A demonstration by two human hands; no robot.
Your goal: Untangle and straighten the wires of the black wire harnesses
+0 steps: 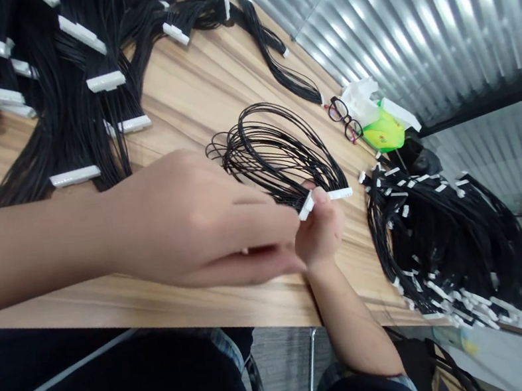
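Note:
A looped bundle of thin black wires (277,145) with white plastic connectors on its ends is held over the wooden table. My right hand (321,232) grips it near the ends, its thumb pressed beside one white connector (306,206). Another white connector (340,193) sticks out past the thumb to the right. My left hand (193,214) reaches across from the left, back of the hand up, fingers and thumb closed towards each other at the right hand. Its fingertips are partly hidden, and whatever they pinch cannot be made out.
Black wire harnesses (71,121) with white connectors lie piled at the table's left. A large coiled heap (450,236) sits at the right edge. Eyeglasses (345,118) and a green packet (383,130) lie near the corrugated metal wall (411,14). One more harness (273,52) runs along the back edge.

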